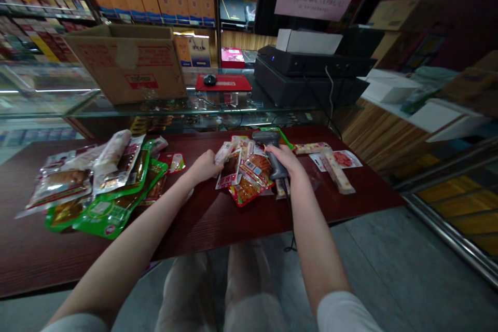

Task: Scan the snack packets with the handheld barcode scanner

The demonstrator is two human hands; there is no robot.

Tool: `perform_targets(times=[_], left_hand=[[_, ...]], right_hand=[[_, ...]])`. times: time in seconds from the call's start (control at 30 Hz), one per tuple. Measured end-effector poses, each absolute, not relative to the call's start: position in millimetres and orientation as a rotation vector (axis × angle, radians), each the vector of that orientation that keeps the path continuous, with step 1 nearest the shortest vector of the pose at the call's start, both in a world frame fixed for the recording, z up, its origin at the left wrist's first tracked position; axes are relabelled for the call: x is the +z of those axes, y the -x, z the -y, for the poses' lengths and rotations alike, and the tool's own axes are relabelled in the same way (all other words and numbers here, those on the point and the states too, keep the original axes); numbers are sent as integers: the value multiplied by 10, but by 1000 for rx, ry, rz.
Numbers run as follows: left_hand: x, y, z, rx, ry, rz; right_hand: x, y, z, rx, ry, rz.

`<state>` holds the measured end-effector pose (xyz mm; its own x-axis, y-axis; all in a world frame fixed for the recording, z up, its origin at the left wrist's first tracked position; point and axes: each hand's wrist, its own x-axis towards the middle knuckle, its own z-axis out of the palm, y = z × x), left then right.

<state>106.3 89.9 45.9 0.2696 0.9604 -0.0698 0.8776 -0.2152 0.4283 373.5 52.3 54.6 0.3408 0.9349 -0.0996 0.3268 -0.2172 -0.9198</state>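
My right hand [287, 160] is wrapped round the grip of a dark grey barcode scanner [268, 138], its head over a pile of packaged snacks. My left hand [205, 167] is closed on the end of a clear-wrapped pale snack stick [224, 152] at the pile's left side. Between the hands lie several flat sealed packs, among them a red-edged meat snack pack [257, 167] with a barcode facing up. The scanner's cable [289, 202] hangs down over the table's near edge.
A heap of green and clear snack packs [112, 187] covers the left of the dark red table [202, 228]. Wrapped bars [337, 172] lie on the right. Behind, a glass counter carries an open cardboard box [128, 70], a mouse [210, 80] on a red box, and black till equipment [307, 80].
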Motion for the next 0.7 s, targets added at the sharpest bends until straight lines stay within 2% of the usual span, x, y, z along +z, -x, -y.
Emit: perform_targets(times=[0.13, 0.23, 0.37, 0.5, 0.7], left_hand=[[422, -844, -877, 640, -2163, -1591], [470, -717, -847, 796, -2149, -1544], [616, -575, -815, 866, -2149, -1624], [728, -440, -799, 901, -2261, -1775], [791, -318, -777, 748, -2434, -1890]], right_hand=[[654, -3723, -462, 762, 1580, 1156], [773, -3691, -366, 871, 1301, 1119], [856, -3605, -259, 1089, 1039, 1141], [830, -3524, -251, 1223, 1054, 1230], [811, -3452, -257, 1247, 1124, 1328]])
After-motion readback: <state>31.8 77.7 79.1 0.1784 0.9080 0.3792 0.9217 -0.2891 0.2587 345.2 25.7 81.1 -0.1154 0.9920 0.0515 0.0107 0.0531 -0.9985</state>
